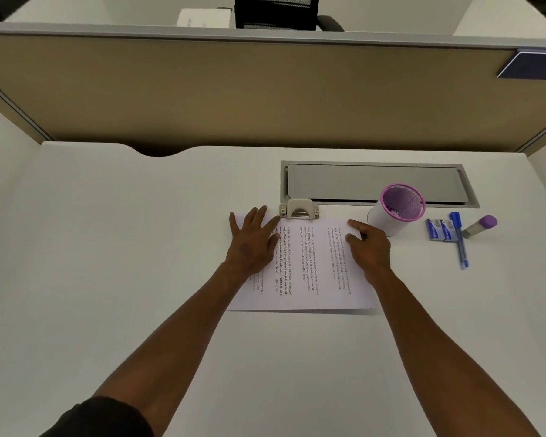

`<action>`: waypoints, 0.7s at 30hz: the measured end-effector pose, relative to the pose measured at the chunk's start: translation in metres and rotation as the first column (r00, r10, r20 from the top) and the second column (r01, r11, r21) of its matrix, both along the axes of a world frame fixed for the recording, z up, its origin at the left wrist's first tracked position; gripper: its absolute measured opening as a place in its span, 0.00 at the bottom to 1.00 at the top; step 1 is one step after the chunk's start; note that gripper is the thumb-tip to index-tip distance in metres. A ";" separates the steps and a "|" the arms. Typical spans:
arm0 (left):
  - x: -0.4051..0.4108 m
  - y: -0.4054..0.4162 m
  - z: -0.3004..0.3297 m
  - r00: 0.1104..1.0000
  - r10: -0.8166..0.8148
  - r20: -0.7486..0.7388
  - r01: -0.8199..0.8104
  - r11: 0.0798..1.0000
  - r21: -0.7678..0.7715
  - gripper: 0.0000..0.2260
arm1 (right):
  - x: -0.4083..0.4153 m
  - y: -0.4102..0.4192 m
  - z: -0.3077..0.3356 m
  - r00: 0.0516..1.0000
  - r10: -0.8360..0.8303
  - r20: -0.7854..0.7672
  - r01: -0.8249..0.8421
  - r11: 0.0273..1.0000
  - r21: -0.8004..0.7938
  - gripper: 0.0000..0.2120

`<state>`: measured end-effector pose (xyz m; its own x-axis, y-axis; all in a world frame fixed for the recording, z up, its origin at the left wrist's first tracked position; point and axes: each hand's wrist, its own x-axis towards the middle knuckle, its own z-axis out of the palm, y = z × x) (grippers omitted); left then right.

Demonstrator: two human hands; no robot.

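A printed sheet of paper (309, 279) lies on the white desk (139, 247), its text running sideways. The sheet's far edge sits under a beige hole punch (299, 209). My left hand (252, 241) lies flat on the paper's left part, fingers straight and spread, fingertips near the punch. My right hand (368, 244) rests on the paper's right edge with its fingers bent and their tips pressing the sheet.
A white pen cup with a pink mesh rim (397, 208) stands just right of my right hand. Further right lie two blue staple boxes (441, 229), a blue pen (459, 239) and a purple-capped glue stick (481, 226). A grey cable hatch (375, 182) sits behind, then a tan partition (265, 89).
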<state>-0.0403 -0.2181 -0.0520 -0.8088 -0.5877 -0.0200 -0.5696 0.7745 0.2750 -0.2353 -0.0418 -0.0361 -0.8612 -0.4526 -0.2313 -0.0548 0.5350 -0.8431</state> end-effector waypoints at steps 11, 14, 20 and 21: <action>0.002 -0.007 -0.002 0.994 0.091 -0.055 -0.087 0.994 0.063 0.26 | -0.003 -0.007 -0.001 0.997 -0.040 0.058 0.042 0.999 -0.023 0.17; 0.010 -0.005 -0.005 0.944 0.287 -0.165 -0.258 0.949 0.180 0.28 | -0.003 -0.008 -0.002 0.997 -0.055 0.045 0.056 0.998 -0.017 0.17; 0.016 -0.006 -0.011 0.924 0.342 -0.173 -0.283 0.913 0.294 0.28 | -0.002 -0.014 0.002 0.997 -0.082 -0.012 0.082 0.997 -0.001 0.19; 0.015 -0.007 -0.011 0.929 0.324 -0.177 -0.267 0.920 0.286 0.29 | -0.002 -0.015 0.003 0.996 -0.079 -0.042 0.080 0.997 0.018 0.19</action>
